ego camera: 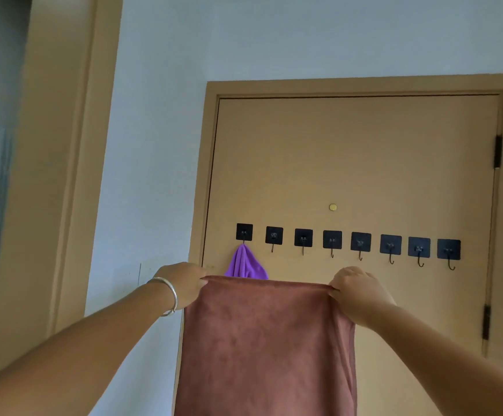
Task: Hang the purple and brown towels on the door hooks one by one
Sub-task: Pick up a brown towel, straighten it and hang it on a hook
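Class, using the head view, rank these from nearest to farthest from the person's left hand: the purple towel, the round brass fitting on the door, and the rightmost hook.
Measured from the left hand, which pinches the brown towel:
1. Purple towel, hanging just right of that hand.
2. Round brass fitting, higher, mid-door.
3. Rightmost hook, at the row's far right end.

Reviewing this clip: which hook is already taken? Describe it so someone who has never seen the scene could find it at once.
Start at the tan door and find the row of eight black square hooks below its small brass peephole. Follow the row to its far left end, nearest the door frame. That leftmost hook is the only one with a purple towel hanging from it; the other seven are bare.
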`<state>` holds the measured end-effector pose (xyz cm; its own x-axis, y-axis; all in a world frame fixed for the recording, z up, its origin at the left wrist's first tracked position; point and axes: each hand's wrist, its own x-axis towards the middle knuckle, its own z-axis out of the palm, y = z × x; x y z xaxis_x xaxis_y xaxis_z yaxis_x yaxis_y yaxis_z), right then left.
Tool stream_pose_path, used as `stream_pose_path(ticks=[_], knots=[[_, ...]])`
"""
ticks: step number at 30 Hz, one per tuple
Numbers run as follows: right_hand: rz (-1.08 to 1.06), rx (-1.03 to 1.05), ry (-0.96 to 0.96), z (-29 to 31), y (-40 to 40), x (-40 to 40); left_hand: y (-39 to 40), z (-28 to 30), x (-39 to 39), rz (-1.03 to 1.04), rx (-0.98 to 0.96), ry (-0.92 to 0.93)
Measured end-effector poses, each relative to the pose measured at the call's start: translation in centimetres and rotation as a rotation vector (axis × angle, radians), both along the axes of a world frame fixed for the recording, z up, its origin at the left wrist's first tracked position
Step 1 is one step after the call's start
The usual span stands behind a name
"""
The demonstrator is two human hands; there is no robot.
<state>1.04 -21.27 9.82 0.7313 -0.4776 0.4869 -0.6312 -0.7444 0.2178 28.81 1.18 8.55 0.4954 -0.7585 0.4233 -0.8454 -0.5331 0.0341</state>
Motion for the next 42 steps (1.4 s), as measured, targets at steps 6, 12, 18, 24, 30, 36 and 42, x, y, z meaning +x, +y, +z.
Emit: stream_pose_path(ticks=[6, 12, 18, 24, 30, 36, 42], knots=[[-0.056, -0.007, -0.031, 1.2, -5.1, 6.7, -6.3, 0.7, 6.8, -0.049, -0.075, 0.044], [-0.094, -0.004, -0.054, 1.3, -9.7, 11.5, -11.0, 0.1, 11.6, -0.108, -0.158, 0.075], [-0.085, -0.010, -0.084, 1.9, -14.8, 15.4, -15.9, 0.2, 14.9, -0.142, -0.252, 0.038], [-0.017, 0.028, -0.141, 3.5, -20.0, 17.8, -20.4, 2.3, 16.7, -0.161, -0.278, -0.102], [0.161, 0.011, -0.227, 3.2, -23.4, 19.6, -23.9, 3.0, 15.9, -0.324, -0.186, -0.423], [0.269, -0.190, 0.070, 2.9, -25.4, 20.4, -28.1, 1.9, 17.4, -0.161, 0.020, -0.504], [0.178, -0.180, 0.177, 2.9, -24.6, 23.5, -29.9, 0.9, 18.0, -0.102, 0.080, -0.459]])
